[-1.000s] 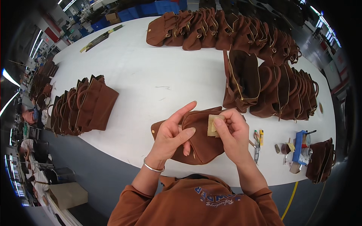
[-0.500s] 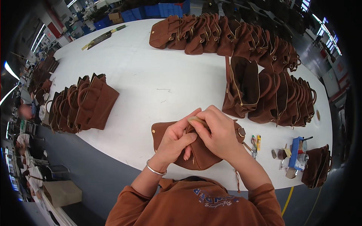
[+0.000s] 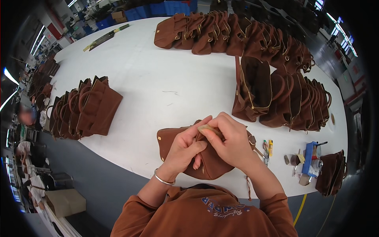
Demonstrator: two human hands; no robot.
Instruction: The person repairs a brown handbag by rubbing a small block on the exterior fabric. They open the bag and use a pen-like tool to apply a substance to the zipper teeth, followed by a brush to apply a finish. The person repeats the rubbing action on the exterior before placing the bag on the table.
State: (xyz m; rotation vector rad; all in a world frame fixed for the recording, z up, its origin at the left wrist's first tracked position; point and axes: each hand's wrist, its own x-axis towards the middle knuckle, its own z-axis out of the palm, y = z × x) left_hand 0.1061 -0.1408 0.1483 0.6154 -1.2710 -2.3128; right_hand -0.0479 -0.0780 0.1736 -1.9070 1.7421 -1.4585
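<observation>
A brown suede handbag (image 3: 173, 143) lies flat on the white table (image 3: 166, 79) right in front of me. My left hand (image 3: 185, 147) grips the bag's upper edge, a silver bangle on its wrist. My right hand (image 3: 233, 142) is closed over the same spot, pinching a small tan card (image 3: 207, 128) against the bag's top. Both hands touch each other over the bag's middle, hiding its opening.
A row of brown bags (image 3: 85, 106) stands at the left. More bags (image 3: 237, 35) line the far edge, and another group (image 3: 288, 98) stands at the right, one unzipped. Small tools and a blue holder (image 3: 308, 158) lie near the right front edge.
My hands came together over the bag. The tan card, held up flat in my right hand a second ago, is now pressed down at the bag's top edge.
</observation>
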